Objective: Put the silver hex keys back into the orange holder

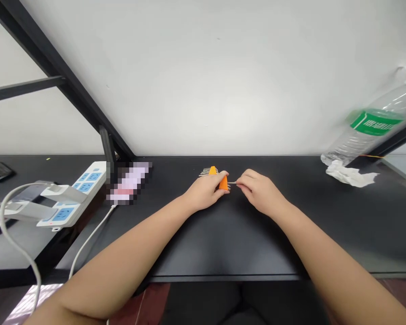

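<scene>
My left hand (206, 189) grips an orange holder (223, 182) that carries a row of thin metal hex keys (206, 171), whose ends stick out to the left behind my fingers. My right hand (259, 189) pinches one thin metal key (232, 183) where it sticks out of the holder's right side. Both hands rest on the black table (223, 234) near its back edge, close to the white wall.
A white power strip (74, 198) with blue sockets and white cables lies at the left. A blurred pink object (130, 183) lies beside it. A clear plastic bottle (372, 124) with a green label and a crumpled white tissue (350, 175) stand at the right. Black frame bars (64, 81) slant at upper left.
</scene>
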### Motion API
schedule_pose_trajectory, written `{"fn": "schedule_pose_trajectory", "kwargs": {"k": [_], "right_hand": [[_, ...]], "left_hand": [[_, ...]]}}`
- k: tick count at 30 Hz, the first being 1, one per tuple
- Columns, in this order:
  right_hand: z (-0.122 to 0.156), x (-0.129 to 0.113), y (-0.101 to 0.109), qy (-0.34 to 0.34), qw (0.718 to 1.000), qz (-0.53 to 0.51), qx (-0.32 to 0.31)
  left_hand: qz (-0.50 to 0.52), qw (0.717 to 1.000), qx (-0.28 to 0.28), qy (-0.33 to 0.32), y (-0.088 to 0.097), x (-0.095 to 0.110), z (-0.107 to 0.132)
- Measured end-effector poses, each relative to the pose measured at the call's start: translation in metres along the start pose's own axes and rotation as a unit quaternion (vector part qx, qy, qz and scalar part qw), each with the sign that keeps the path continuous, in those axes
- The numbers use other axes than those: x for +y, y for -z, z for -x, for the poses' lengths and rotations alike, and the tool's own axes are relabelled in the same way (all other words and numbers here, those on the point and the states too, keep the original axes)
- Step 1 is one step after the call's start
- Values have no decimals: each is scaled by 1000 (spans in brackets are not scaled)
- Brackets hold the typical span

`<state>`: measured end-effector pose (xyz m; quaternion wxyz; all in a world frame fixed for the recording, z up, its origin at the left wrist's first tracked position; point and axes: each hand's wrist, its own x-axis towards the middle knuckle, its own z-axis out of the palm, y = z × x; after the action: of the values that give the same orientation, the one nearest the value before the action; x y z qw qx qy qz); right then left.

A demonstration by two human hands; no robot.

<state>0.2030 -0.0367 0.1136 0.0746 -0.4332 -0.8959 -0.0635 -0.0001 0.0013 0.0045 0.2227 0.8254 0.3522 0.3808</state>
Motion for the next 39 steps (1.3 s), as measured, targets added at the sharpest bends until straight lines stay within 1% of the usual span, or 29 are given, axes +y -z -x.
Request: {"fn": "schedule_pose_trajectory", "kwargs": {"k": [2, 4, 7, 10, 13, 16, 20, 24, 28, 31, 33, 34, 36, 39], "right_hand": [[0, -8, -3, 8, 1000, -20, -14], [-2, -14, -6, 11, 998, -64, -28], [-4, -10, -7, -7, 995, -96, -14], [-4, 8, -2, -59, 997, -43, 3], [-3, 25, 1, -113, 992, 24, -44], [-4, 32, 2, -144, 986, 46, -77], [-7, 33, -1, -154, 981, 57, -98], [-9, 32, -1, -153, 978, 81, -113], [-7, 22, 3, -182, 963, 118, -159], [-5, 14, 6, -202, 956, 107, -184], [-4, 11, 6, -195, 961, 82, -175], [-4, 11, 6, -189, 967, 61, -161], [-4, 12, 5, -171, 978, 3, -118], [-5, 14, 3, -115, 989, -75, -48]], "left_hand": [[-3, 1000, 8, -28, 1, 3, 1], [-3, 998, 9, -58, 1, 6, 1], [-3, 998, 0, -62, 1, 7, 2], [-12, 999, 3, -37, 0, 3, 1], [-6, 1000, 11, -24, -1, -1, 0], [-2, 1000, 14, -20, -1, -2, 0], [-6, 1000, 10, -16, 0, -1, 0], [-8, 1000, 8, 3, 3, 1, 0], [-10, 1000, 2, 10, 4, 2, 0], [-9, 1000, 2, 6, 3, 1, 0], [-11, 1000, 6, 2, 1, 0, 0], [-13, 1000, 9, 0, 0, 0, 0], [-15, 1000, 13, -1, -1, -2, -1], [-10, 1000, 16, -1, -2, -2, -1]]}}
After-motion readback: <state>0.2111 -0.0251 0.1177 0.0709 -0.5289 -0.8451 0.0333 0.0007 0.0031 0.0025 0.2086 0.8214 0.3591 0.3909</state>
